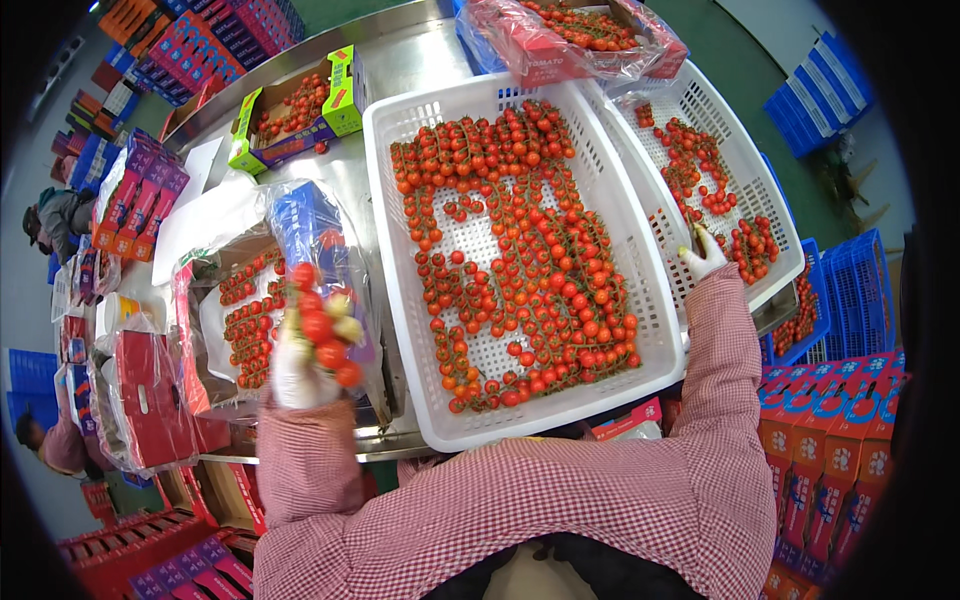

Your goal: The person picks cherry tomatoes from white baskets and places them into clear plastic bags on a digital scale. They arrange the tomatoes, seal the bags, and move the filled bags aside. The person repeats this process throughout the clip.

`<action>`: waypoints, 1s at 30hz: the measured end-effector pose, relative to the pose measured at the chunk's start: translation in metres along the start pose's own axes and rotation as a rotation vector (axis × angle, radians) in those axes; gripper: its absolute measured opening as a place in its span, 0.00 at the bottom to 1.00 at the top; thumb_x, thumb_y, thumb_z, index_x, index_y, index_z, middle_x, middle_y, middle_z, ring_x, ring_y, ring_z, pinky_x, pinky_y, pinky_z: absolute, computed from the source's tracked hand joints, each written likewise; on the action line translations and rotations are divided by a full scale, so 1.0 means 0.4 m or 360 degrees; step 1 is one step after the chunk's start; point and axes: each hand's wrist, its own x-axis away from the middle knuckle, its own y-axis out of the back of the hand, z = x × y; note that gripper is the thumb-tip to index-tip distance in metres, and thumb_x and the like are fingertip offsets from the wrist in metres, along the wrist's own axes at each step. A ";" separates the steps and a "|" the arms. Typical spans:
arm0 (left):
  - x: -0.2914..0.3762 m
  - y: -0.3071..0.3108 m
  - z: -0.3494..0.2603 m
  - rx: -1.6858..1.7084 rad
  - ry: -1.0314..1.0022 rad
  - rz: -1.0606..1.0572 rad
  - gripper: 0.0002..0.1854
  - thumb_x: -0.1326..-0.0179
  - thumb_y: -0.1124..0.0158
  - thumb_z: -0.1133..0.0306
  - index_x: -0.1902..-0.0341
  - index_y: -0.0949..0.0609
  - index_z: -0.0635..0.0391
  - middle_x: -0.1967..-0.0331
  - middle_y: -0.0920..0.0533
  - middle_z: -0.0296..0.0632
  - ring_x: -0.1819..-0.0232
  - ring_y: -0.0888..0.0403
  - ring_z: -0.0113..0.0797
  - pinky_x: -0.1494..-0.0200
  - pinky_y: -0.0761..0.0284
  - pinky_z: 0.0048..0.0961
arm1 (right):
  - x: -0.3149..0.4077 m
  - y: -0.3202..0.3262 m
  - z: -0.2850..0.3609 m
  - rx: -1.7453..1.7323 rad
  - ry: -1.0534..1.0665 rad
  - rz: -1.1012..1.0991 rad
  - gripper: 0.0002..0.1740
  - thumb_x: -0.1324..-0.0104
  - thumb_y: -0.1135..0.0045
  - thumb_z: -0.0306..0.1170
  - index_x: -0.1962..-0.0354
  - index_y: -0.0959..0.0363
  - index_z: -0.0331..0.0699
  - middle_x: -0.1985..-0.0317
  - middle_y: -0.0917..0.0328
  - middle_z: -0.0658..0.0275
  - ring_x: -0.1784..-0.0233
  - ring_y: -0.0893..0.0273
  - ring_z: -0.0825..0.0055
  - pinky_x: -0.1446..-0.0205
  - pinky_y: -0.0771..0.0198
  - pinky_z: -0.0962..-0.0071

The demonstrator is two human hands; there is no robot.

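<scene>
My left hand (pixel 298 371), in a white glove with yellowish fingertips and blurred by motion, grips a bunch of cherry tomatoes (pixel 319 328). It is above the plastic-lined carton (pixel 196 330), where rows of vine tomatoes (pixel 247 330) lie on white lining. My right hand (pixel 703 256), gloved the same way, reaches into the right white crate (pixel 776 247). Its fingertips are beside vine tomatoes (pixel 679 180); whether they pinch a stem is too small to tell. Between my hands, a large white perforated crate (pixel 405 330) holds many bunches of tomatoes (pixel 577 292).
A green-and-purple carton (pixel 343 94) of tomatoes stands at the back of the steel table (pixel 409 45). A plastic-wrapped red carton (pixel 551 66) sits behind the crates. Folded cartons (pixel 817 442) are stacked at lower right. Other people (pixel 64 217) are at far left.
</scene>
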 end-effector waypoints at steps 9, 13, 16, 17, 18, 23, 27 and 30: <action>-0.025 0.438 -0.330 -0.1020 -0.0578 -0.0814 0.29 0.39 0.47 0.79 0.33 0.38 0.60 0.48 0.24 0.48 0.52 0.23 0.33 0.50 0.24 0.27 | 0.055 0.046 0.194 0.0469 -0.0583 -0.0172 0.30 0.38 0.43 0.36 0.40 0.37 0.35 0.47 0.27 0.53 0.48 0.26 0.69 0.44 0.32 0.70; -0.064 0.580 -0.431 -0.1428 -0.0551 -0.0644 0.28 0.39 0.50 0.83 0.34 0.36 0.56 0.60 0.20 0.40 0.69 0.23 0.26 0.70 0.26 0.19 | 0.138 -0.084 0.282 -0.0535 0.0263 -0.0299 0.23 0.37 0.44 0.34 0.46 0.30 0.35 0.54 0.22 0.57 0.57 0.22 0.71 0.51 0.28 0.70; -0.128 0.630 -0.489 -0.2181 -0.0434 -0.0432 0.31 0.43 0.49 0.81 0.34 0.35 0.51 0.64 0.20 0.39 0.76 0.27 0.22 0.75 0.30 0.20 | 0.201 -0.325 0.353 0.0148 0.0449 -0.0028 0.16 0.39 0.45 0.33 0.53 0.24 0.39 0.54 0.22 0.56 0.56 0.22 0.66 0.50 0.27 0.68; -0.139 0.634 -0.496 -0.2519 -0.0334 -0.0520 0.31 0.44 0.47 0.80 0.34 0.34 0.49 0.64 0.20 0.39 0.76 0.27 0.22 0.73 0.29 0.21 | 0.207 -0.412 0.375 0.0424 0.0569 0.0203 0.16 0.40 0.44 0.34 0.55 0.22 0.40 0.54 0.22 0.55 0.55 0.22 0.63 0.50 0.27 0.66; -0.157 0.632 -0.498 -0.2522 -0.0270 -0.0386 0.32 0.44 0.45 0.77 0.34 0.34 0.46 0.61 0.20 0.41 0.75 0.26 0.22 0.70 0.27 0.21 | 0.202 -0.500 0.397 0.0701 0.0518 0.0249 0.16 0.41 0.44 0.36 0.57 0.22 0.39 0.57 0.21 0.56 0.55 0.22 0.63 0.49 0.27 0.67; -0.250 0.581 -0.469 -0.3120 0.0277 -0.0056 0.33 0.44 0.44 0.74 0.33 0.35 0.41 0.49 0.22 0.50 0.47 0.23 0.40 0.44 0.30 0.28 | 0.141 -0.693 0.452 0.1587 -0.0271 0.0722 0.26 0.42 0.44 0.43 0.47 0.28 0.40 0.46 0.28 0.56 0.44 0.28 0.60 0.42 0.30 0.60; -0.320 0.586 -0.454 -0.3481 0.0242 0.0057 0.29 0.42 0.47 0.70 0.34 0.35 0.42 0.47 0.24 0.47 0.45 0.26 0.45 0.42 0.30 0.33 | 0.160 -0.693 0.429 0.1362 -0.0266 0.0550 0.23 0.44 0.44 0.39 0.51 0.27 0.39 0.47 0.28 0.53 0.45 0.27 0.61 0.42 0.30 0.61; -0.368 0.625 -0.454 -0.3384 0.0563 0.0061 0.28 0.40 0.49 0.67 0.33 0.36 0.43 0.42 0.26 0.46 0.41 0.29 0.44 0.39 0.33 0.33 | 0.189 -0.673 0.398 0.1129 -0.0089 0.0400 0.20 0.46 0.43 0.36 0.55 0.24 0.39 0.54 0.24 0.54 0.50 0.24 0.62 0.45 0.29 0.63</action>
